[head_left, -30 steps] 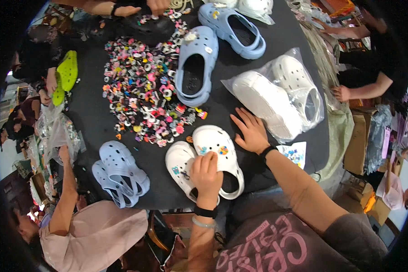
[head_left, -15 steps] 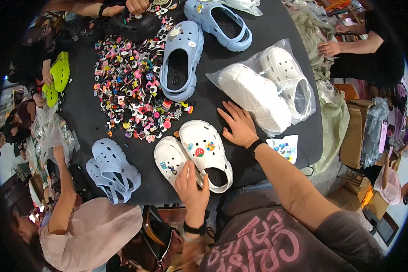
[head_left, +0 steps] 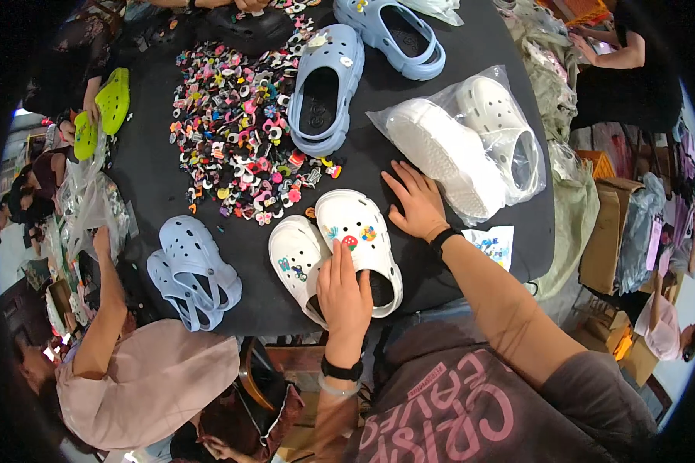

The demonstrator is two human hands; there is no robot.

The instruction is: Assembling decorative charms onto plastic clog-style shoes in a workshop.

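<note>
Before me stands a pair of white clogs, with the right clog [head_left: 353, 214] overlapping the left clog [head_left: 292, 245] at its side. On the right clog's toe are a strawberry charm [head_left: 350, 242], a pineapple-like charm and a round multicoloured one; small charms also dot the left clog. My left hand [head_left: 345, 297] lies over the right clog, fingers stretched out toward the strawberry charm, thumb apart at the shoe's opening. Palm down on the black table, my right hand [head_left: 418, 204] is spread beside the clogs, holding nothing. It is close to a white clog pair in clear plastic [head_left: 471, 154].
A heap of colourful charms [head_left: 232, 131] covers the table's far middle. Around it are light blue clogs [head_left: 328, 69], another blue pair [head_left: 193, 262] at left, and a small printed packet [head_left: 490, 245] by my right wrist. Other people work at left and beyond, one holding green clogs [head_left: 114, 100].
My left hand has moved up and forward, its fingertips now at the strawberry charm. The right hand stays flat on the table. The whole view has shifted slightly.
</note>
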